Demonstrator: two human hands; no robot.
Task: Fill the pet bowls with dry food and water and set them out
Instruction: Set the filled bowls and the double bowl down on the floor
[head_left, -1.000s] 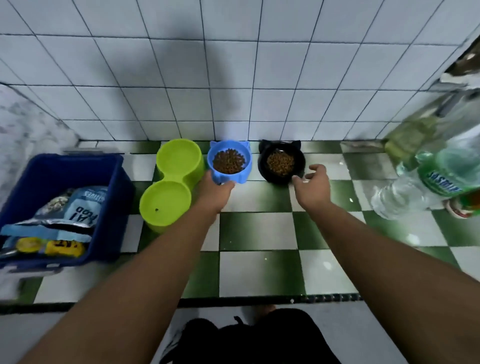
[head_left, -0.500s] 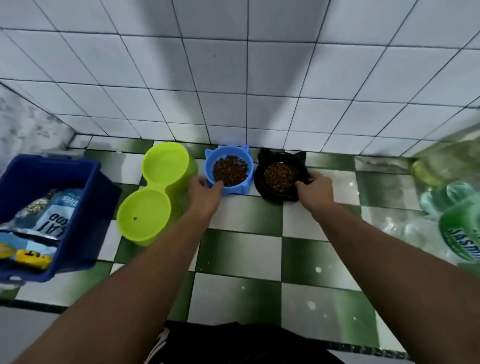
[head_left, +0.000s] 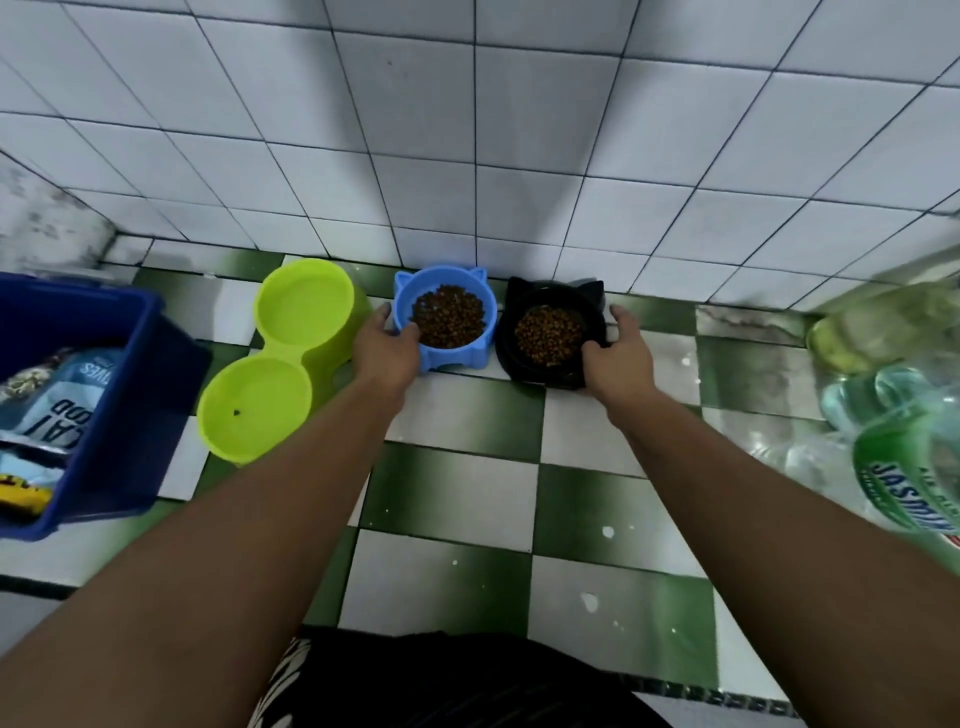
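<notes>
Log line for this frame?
left hand: grips blue bowl; right hand: grips black bowl; both: kibble, at wall; green double bowl: untouched

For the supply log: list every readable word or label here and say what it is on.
"CAT", upside down, on the bag in the bin.
"OD" beside it, start hidden.
"VES", cut off, also on the bag.
"JASMI", cut off, on the green-labelled bottle.
Small print there and marks on the yellow packet: too blurred.

White tiled wall (head_left: 519, 130) meets a floor (head_left: 457, 571) checkered in 2 colours (green, white).
</notes>
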